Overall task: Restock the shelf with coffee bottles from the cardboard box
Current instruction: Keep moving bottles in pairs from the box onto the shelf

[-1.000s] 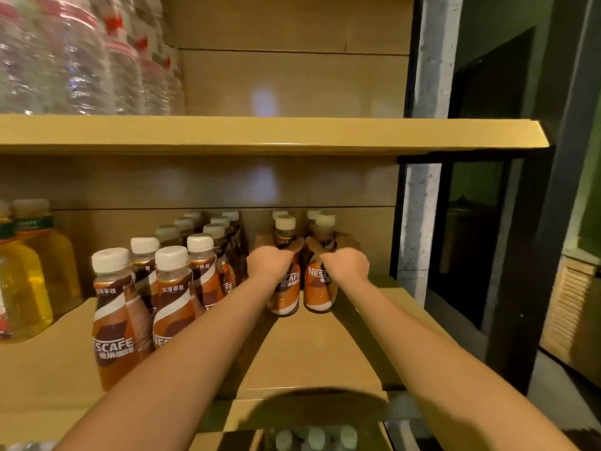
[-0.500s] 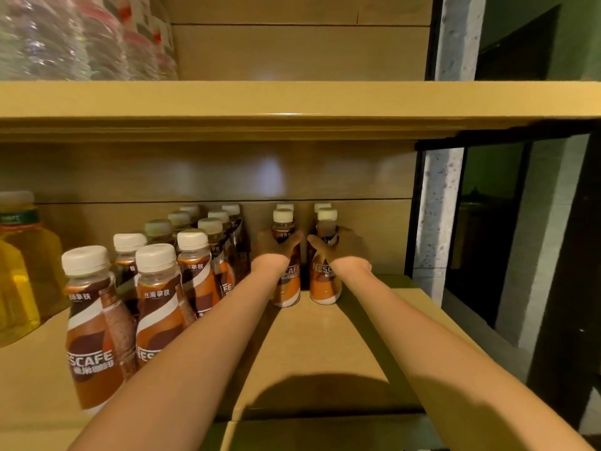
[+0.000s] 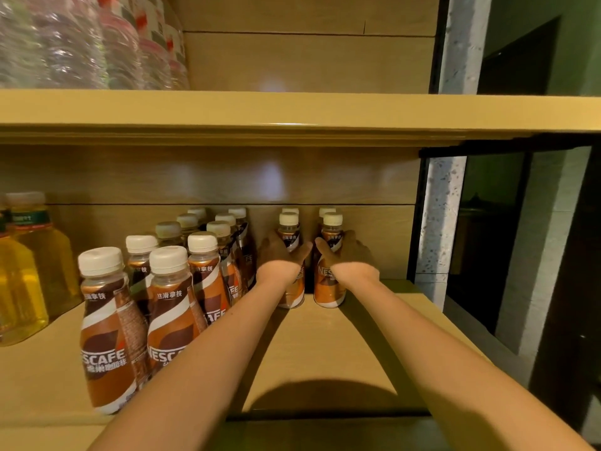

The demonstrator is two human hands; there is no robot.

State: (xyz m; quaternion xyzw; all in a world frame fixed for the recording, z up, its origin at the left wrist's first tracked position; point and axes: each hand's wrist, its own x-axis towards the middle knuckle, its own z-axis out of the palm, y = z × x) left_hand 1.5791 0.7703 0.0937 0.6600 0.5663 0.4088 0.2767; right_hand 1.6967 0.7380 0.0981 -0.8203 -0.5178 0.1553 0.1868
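Both arms reach deep into the wooden shelf (image 3: 318,353). My left hand (image 3: 279,255) wraps around a brown coffee bottle with a white cap (image 3: 288,224), standing on the shelf. Beside it, my right hand (image 3: 349,253) wraps around a second coffee bottle (image 3: 330,288). Behind each of these, another white cap shows near the back wall. To the left stand two rows of the same coffee bottles (image 3: 107,327), reaching from the front edge to the back. The cardboard box is out of view.
Yellow drink bottles (image 3: 29,265) stand at the far left of the same shelf. Clear water bottles (image 3: 84,40) fill the left of the upper shelf (image 3: 292,109). A speckled grey pillar (image 3: 435,222) and a dark opening lie to the right.
Both hands have pushed the two bottles farther back along the shelf, close to the back pair. The camera moved closer and tilted up, so the box at the bottom is gone from view.
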